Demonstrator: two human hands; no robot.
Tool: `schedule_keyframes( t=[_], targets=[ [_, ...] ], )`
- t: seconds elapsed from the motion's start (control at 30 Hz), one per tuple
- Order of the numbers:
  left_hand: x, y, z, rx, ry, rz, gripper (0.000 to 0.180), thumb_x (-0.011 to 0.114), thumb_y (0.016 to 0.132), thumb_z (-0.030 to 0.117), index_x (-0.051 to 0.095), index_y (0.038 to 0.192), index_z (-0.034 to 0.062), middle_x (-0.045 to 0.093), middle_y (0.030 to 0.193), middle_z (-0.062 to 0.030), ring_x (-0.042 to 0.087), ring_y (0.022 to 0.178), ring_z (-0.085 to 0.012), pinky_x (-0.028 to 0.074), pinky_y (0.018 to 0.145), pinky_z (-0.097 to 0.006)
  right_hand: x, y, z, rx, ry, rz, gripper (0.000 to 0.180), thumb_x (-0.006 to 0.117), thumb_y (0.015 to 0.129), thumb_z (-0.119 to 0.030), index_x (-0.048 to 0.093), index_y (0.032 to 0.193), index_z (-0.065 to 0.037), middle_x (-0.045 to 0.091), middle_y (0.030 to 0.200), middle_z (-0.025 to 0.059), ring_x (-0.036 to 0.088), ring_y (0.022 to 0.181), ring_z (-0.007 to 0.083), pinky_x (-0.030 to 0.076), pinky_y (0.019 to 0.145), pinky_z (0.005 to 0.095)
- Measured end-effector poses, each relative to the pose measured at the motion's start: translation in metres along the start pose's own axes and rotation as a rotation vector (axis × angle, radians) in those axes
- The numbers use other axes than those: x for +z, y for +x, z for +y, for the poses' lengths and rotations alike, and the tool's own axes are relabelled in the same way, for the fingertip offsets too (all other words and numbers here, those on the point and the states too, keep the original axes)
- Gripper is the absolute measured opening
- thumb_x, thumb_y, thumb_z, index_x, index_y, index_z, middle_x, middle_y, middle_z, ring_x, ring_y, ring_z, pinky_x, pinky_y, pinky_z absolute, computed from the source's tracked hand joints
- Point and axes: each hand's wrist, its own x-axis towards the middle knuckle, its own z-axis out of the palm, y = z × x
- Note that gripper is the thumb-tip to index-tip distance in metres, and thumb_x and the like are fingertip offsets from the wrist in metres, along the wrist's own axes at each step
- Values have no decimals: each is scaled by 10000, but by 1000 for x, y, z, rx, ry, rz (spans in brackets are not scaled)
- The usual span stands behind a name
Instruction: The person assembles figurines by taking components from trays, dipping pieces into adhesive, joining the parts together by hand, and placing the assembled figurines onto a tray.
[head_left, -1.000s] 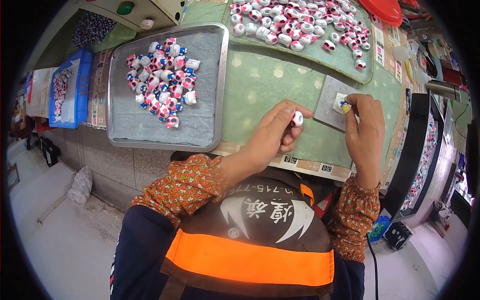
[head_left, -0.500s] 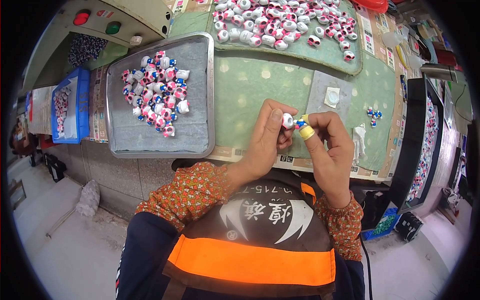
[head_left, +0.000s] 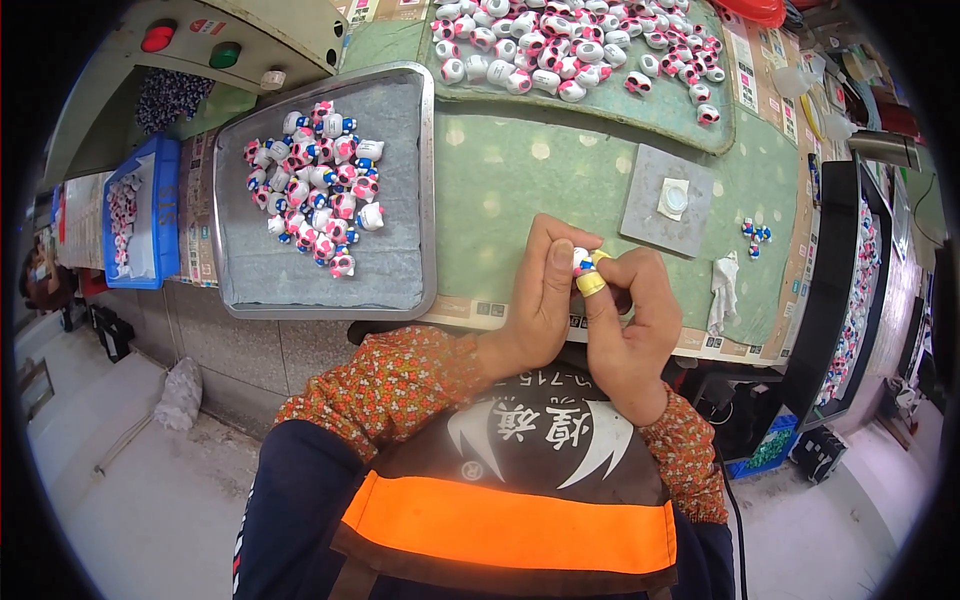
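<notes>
My left hand and my right hand meet over the front edge of the green bench. Together they pinch a small white toy figure with blue and pink marks. The right index finger wears a yellow band. A grey metal tray to the left holds a heap of finished painted figures. A grey pad with a small round white dish lies just beyond my hands.
Many white and pink figures lie on a green mat at the back. A blue bin stands far left. A white cloth and a few small blue pieces lie to the right. A control box with red and green buttons sits back left.
My right hand drew back from the grey pad to meet the left hand near the bench edge. Both hands now hold the small figure closer to my body.
</notes>
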Motion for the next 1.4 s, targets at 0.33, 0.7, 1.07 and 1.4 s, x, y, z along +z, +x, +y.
schedule_keyframes(
  t=[0.33,0.7,1.07,1.4],
  targets=[
    [2,1,3,43,113,20,363,279,1112,337,467,1147,28,531,990,-71,512,849,-100,452,755,-265,18,0,10,-146,23,168,179,673,764,84,604,904,-5,544,774,125,522,702,297,434,617,385],
    [-100,44,78,461,814,339,327,397,1099,310,589,1171,55,594,978,-32,519,826,-98,427,736,-254,-108,30,71,164,-397,345,149,638,871,-19,684,1014,-16,654,895,86,617,784,186,493,687,311],
    [-174,45,97,615,1691,419,189,572,974,176,669,1112,91,631,1048,-91,557,1012,-301,356,950,-428,-117,41,82,72,-960,249,140,688,843,-84,695,979,-53,604,901,113,563,880,319,449,792,441],
    [-40,138,77,576,1504,-32,126,628,937,199,644,1013,99,621,947,-65,587,946,-270,450,822,-419,-112,47,72,20,-896,123,216,637,838,0,573,1041,-34,583,913,148,559,880,366,450,760,469]
  ],
)
